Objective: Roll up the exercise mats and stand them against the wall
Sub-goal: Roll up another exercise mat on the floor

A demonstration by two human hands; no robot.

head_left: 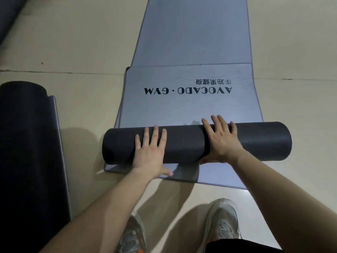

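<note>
A long grey mat (189, 99) lies flat on the beige floor (82, 52), and its near end is wound into a dark roll (186, 141) lying crosswise. The left hand (148, 152) and the right hand (221, 139) rest flat on top of the roll, fingers spread, fingertips reaching over its far edge.

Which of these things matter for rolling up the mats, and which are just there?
Part of the job:
- dark roll under left hand and right hand
- flat grey mat with lettering
- farther flat mat
- rolled mat at left

Just there:
- shoes
- floor
</note>
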